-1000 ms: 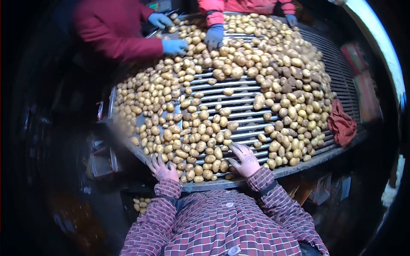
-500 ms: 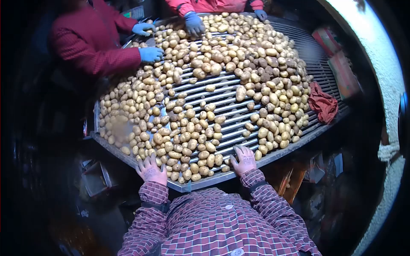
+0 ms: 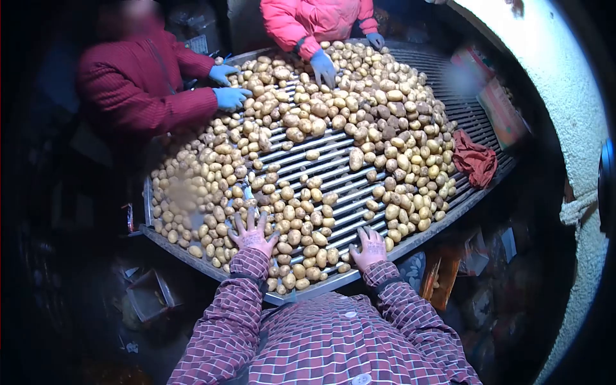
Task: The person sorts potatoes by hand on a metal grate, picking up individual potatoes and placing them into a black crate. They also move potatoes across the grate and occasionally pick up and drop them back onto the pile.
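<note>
Several potatoes point(image 3: 308, 240) lie over a slatted metal table point(image 3: 343, 185). My left hand point(image 3: 254, 236), in a pink glove with dark fingertips, rests spread on the potatoes near the front edge, holding none that I can see. My right hand point(image 3: 369, 249), gloved alike, lies with its fingers apart at the front rim, beside a few potatoes on its left and right. Bare slats show between the two sides of the heap.
Two people in red point(image 3: 147, 83) and pink point(image 3: 321, 22) jackets stand across the table, their blue-gloved hands among the potatoes. A red cloth point(image 3: 475, 159) lies at the right. Below the rim are an open box point(image 3: 149, 295) and a wooden crate point(image 3: 441, 279).
My left hand has moved forward and right from the rim onto the potatoes. The pink-sleeved person's hand has shifted right over the heap. The whole view has tilted slightly.
</note>
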`<state>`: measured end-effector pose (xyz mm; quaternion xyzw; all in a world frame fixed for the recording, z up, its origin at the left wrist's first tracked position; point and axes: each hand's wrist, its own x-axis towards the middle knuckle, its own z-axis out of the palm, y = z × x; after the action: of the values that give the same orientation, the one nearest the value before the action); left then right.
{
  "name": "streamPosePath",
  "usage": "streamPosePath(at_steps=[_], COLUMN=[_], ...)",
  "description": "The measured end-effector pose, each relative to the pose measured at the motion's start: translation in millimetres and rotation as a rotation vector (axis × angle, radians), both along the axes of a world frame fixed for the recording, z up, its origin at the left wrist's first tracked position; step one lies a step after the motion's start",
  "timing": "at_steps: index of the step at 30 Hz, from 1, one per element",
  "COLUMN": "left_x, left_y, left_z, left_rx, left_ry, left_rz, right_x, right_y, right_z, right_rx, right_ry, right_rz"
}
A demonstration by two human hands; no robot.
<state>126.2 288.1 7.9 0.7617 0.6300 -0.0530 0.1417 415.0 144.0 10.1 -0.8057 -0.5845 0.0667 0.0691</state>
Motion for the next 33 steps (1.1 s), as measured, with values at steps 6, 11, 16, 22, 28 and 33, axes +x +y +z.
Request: streamPosePath(at_steps=[6, 11, 16, 22, 28, 33], left_x=[-3, -1, -10, -35, -100, -105], left_y=[15, 30, 44, 58, 76, 65], left_z=[-13, 1, -10, -18, -36, -44], left_rx=[0.029, -0.012, 0.042, 0.047, 0.057, 0.241], left_ry=[-0.038, -0.059, -0.131, -0.187, -0.135, -0.237], left_rz=[-0.004, 0.007, -0.004, 0.075, 0.224, 0.285], right_x=[3, 3, 13, -11, -93, -94], right_y=[9, 10, 45, 159, 181, 159], right_z=[-3, -2, -7, -23, -10, 16], right_rx=[-0.048, -0.073, 0.073, 0.037, -0.178, -0.182], right_ry=[0.088, 0.097, 0.304, 0.463, 0.549, 0.827], right_rz=[-0.032, -0.016, -0.06, 0.124, 0.286, 0.519])
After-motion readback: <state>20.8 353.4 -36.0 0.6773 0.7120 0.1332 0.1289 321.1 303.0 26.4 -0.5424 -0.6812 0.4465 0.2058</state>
